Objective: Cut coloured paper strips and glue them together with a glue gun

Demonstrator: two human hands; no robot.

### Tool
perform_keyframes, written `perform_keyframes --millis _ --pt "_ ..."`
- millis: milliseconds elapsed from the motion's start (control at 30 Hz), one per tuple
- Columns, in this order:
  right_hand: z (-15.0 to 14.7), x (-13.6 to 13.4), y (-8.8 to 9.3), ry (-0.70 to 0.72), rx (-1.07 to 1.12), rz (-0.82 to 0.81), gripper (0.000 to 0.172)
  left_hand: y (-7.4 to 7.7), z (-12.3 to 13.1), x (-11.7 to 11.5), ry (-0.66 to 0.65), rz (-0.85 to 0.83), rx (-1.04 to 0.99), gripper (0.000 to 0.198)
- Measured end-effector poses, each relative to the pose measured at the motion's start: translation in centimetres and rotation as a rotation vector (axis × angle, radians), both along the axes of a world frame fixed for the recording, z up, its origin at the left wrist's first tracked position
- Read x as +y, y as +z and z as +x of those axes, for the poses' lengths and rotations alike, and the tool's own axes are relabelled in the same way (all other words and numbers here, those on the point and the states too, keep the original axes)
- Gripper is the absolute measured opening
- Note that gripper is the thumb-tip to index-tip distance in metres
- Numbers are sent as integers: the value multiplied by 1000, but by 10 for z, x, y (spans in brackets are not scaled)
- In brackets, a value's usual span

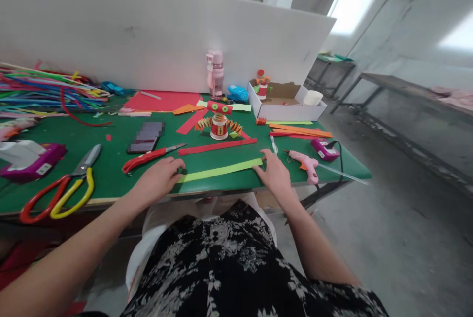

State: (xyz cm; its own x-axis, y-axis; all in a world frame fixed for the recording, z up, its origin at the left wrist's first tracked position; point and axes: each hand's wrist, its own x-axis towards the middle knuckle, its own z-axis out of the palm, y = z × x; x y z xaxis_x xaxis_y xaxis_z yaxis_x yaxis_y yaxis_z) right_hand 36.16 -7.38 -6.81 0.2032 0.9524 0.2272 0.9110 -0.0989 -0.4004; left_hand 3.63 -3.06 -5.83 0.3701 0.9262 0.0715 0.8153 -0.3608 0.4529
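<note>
A light green paper strip (221, 171) stretches between my two hands, just above or on the green tabletop near its front edge. My left hand (159, 177) has its fingers bent and holds the strip's left end. At the other end, my right hand (274, 173) grips the strip between thumb and fingers. Just beyond lies a red paper strip (218, 147). Behind that stands a small paper figure (219, 127) with a red roll head, green eyes, folded orange arms and a cup-like body. Close to my left hand is a red-handled knife (148, 158).
Scissors (76, 181), a phone (146, 137) and a purple power socket (40, 161) lie at left. A pink glue gun (305, 163) rests at right. Farther back are a pink bottle (216, 78), a white box (288, 112) and pipe cleaners (48, 92). A white board (148, 36) stands behind.
</note>
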Motion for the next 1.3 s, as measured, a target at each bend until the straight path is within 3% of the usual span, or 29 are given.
perform_keyframes --millis 133,233,333,467,633,867,1000,1067,1133,1200,1300 --pt "-13 -19 4 48 -173 228 47 1 -8 -18 98 257 66 42" --pt "-46 -25 3 365 -171 237 47 -2 8 -42 74 499 156 51" --pt "-84 -22 -6 622 -204 66 51 -22 45 -61 -26 477 238 53" --pt "-100 -13 -23 619 -257 -97 58 -55 76 -67 -5 440 301 51" --pt "-67 -10 -34 525 -301 -95 57 -66 47 -77 112 403 321 59" --pt "-12 -14 -41 351 -343 -44 57 -54 -14 -89 205 422 295 52" --pt "-12 -15 -26 290 -273 53 59 -37 -34 -93 247 461 249 44" --pt "-28 -7 -12 370 -183 130 53 -26 -37 -90 243 480 204 41" --pt "-53 9 2 544 -71 108 41 -17 -38 -77 228 488 174 39" --pt "-81 29 14 720 -23 -42 28 -7 -40 -56 230 487 172 38" --pt "-115 55 22 837 -72 -247 18 8 -47 -23 248 478 188 35"
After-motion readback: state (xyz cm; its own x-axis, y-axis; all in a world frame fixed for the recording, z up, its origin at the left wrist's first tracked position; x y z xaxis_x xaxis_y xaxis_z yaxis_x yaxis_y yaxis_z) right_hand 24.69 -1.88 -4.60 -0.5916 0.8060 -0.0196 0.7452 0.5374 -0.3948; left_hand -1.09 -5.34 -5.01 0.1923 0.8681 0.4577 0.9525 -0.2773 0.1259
